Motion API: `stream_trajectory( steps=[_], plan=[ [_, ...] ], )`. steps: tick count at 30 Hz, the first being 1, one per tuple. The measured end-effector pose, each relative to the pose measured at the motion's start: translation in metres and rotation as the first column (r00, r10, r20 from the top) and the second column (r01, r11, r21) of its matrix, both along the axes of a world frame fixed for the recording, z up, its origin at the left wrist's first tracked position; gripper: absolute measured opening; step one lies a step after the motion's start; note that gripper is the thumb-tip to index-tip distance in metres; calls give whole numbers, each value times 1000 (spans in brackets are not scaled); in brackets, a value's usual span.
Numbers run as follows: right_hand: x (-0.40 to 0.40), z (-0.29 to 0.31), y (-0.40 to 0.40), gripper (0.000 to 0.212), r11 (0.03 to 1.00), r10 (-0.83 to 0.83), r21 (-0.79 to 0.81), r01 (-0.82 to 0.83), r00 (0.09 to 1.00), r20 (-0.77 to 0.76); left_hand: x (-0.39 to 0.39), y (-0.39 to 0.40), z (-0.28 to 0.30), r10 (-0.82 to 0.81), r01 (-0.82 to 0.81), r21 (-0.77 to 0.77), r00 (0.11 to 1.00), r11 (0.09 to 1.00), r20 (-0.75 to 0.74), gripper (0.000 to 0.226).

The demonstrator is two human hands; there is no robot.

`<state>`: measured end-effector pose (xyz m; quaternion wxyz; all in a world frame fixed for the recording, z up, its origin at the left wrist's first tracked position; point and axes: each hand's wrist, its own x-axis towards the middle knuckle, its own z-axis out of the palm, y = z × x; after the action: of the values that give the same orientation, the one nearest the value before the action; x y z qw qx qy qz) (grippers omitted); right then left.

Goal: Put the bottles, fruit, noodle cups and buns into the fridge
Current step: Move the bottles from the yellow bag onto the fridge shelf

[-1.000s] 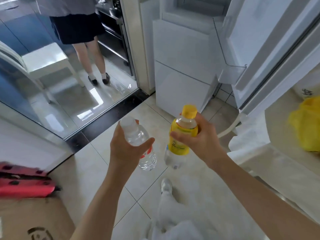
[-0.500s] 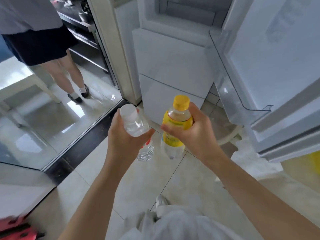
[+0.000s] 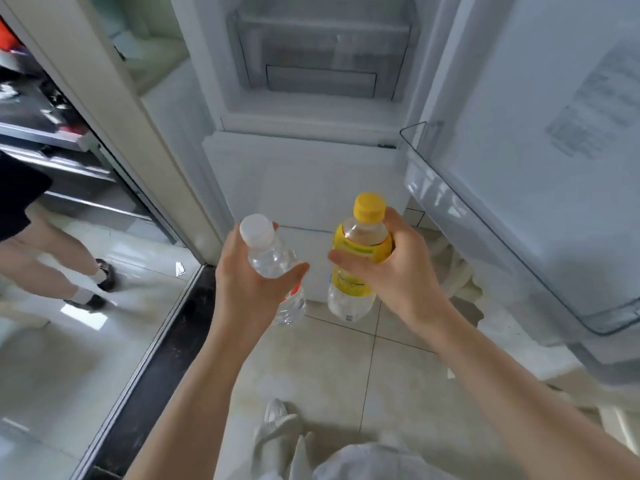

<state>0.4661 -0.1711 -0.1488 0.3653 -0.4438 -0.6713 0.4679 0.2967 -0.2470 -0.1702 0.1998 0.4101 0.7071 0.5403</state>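
My left hand is gripping the clear water bottle around its shoulder, thumb curled across the front and the other fingers wrapped behind, just under the white cap. The bottle is tilting, cap leaning toward my left, its lower half with a bit of red label sticking out below my palm. My right hand is gripping the yellow-labelled bottle around its upper body, thumb lying across the label and fingers curled round the far side. That bottle is standing nearly upright in my grip, its yellow cap on top and its clear base hanging below my hand.

I am holding both bottles side by side, near each other but not touching, in front of the open fridge, at the level of its closed white lower drawers and below its open upper compartment. Inside that compartment, a clear crisper drawer is sitting at the bottom. To the right of the bottles, the fridge door is standing open, and its clear door shelf is lying close to my right hand. Beneath the bottles, the tiled floor is showing, with my white shoe on it. Left of the fridge, past a cream door frame, another person's legs are standing on a glossy floor.
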Motion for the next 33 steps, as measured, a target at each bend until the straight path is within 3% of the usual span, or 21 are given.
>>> stream_trajectory(
  steps=[7,14,27,33],
  plan=[
    [-69,21,48,42,980,-168,92,174,983,-74,-83,74,26,-215,216,5,974,976,-73,56],
    [-105,50,112,48,954,-233,167,250,966,-113,-125,166,56,-286,293,100,955,951,-83,57],
    [-151,130,284,37,883,-276,321,343,932,-236,-158,346,127,-209,227,324,974,918,-90,54],
    [-178,161,354,42,820,-310,388,421,896,-318,-176,413,168,-156,176,439,984,881,-82,54]
  ],
)
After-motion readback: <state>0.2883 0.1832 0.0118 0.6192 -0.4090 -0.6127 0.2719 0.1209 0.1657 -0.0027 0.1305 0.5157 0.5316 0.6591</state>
